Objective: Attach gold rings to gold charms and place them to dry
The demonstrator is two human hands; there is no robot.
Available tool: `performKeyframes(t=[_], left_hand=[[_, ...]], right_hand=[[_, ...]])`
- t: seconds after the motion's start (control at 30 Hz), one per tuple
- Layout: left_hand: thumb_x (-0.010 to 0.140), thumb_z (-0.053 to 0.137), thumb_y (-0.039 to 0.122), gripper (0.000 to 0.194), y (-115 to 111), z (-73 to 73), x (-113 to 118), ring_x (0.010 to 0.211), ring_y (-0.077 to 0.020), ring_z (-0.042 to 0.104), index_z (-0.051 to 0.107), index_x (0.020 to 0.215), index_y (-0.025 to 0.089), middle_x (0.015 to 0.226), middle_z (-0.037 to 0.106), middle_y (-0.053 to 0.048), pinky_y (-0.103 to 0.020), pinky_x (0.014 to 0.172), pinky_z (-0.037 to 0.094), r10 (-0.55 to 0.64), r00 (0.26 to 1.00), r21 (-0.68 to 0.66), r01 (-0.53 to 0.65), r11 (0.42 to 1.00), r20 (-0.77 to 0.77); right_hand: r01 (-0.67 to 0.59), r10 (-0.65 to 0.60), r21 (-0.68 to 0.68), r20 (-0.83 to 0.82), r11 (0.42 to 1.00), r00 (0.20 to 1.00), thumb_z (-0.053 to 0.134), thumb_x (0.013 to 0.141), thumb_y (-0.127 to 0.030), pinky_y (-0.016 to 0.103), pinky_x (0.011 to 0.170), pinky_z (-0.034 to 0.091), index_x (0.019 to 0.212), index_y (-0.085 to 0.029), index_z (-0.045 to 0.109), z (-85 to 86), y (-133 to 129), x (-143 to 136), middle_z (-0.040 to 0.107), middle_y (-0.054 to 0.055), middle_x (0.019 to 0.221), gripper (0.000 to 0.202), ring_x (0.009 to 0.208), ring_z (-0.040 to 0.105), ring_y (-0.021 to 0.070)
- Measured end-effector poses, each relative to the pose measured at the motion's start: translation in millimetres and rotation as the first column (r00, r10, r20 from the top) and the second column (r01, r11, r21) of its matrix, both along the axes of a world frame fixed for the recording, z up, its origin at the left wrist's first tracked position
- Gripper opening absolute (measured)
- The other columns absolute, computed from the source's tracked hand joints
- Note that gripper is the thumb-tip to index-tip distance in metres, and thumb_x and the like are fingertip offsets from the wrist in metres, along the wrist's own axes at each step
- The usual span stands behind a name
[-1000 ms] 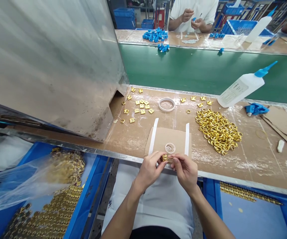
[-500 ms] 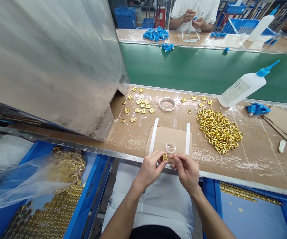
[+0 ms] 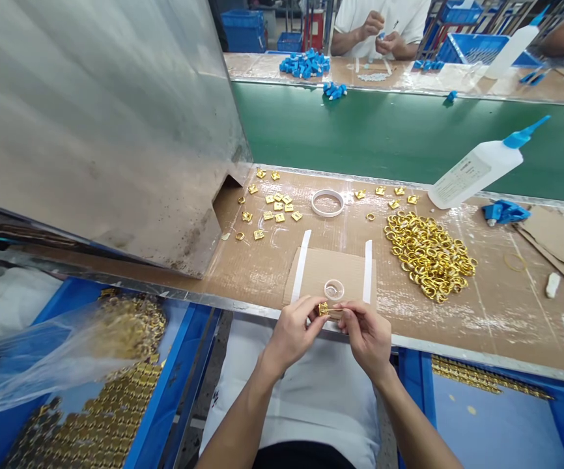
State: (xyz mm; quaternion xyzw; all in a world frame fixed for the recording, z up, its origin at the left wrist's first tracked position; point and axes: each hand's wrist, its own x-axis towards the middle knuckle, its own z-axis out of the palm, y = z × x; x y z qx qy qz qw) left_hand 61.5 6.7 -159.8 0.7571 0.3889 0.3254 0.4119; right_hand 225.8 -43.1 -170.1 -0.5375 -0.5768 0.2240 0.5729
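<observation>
Between the thumb and fingers of my left hand [image 3: 296, 331] is a small square gold piece [image 3: 323, 309]. My right hand [image 3: 367, 335] pinches a thin stick [image 3: 335, 310], its tip at the gold piece. Just beyond my hands, a small clear round dish [image 3: 333, 290] rests on a cardboard pad [image 3: 337, 264] held down by white tape strips. To the right lies a heap of gold rings [image 3: 428, 254]. Several square gold pieces [image 3: 278, 206] are spread on the bench at the left, and more [image 3: 394, 204] lie near the heap.
A metal housing [image 3: 96, 130] rises at the left. A white bottle [image 3: 477, 172] leans beside a green belt [image 3: 384, 127]. Blue trays with gold parts [image 3: 189, 345] [image 3: 416, 384] flank my lap. A tape roll [image 3: 327, 203] lies on the bench. A co-worker [image 3: 382, 32] sits opposite.
Both hands keep nearly the same pose, the stick still at the gold piece. The blue parts on the green belt have shifted slightly right. The view has moved a little.
</observation>
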Motion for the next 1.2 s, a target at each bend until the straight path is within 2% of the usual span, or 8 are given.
performKeyframes(t=[1.2], left_hand=[[0.095,0.059,0.018,0.02,0.7,2.1,0.2,0.066,-0.0141,0.06,0.068,0.113,0.017,0.085,0.069,-0.003,-0.025,0.066,0.051,-0.003,1.0,-0.011,0.003,1.0,-0.004]], right_hand=[[-0.009,0.009,-0.016,-0.023,1.0,1.0,0.057,0.102,-0.023,0.02,0.044,0.055,0.1,-0.022,0.071,1.7,1.2,-2.0,0.078,0.004,0.086,0.014,0.05,0.066,0.0109]])
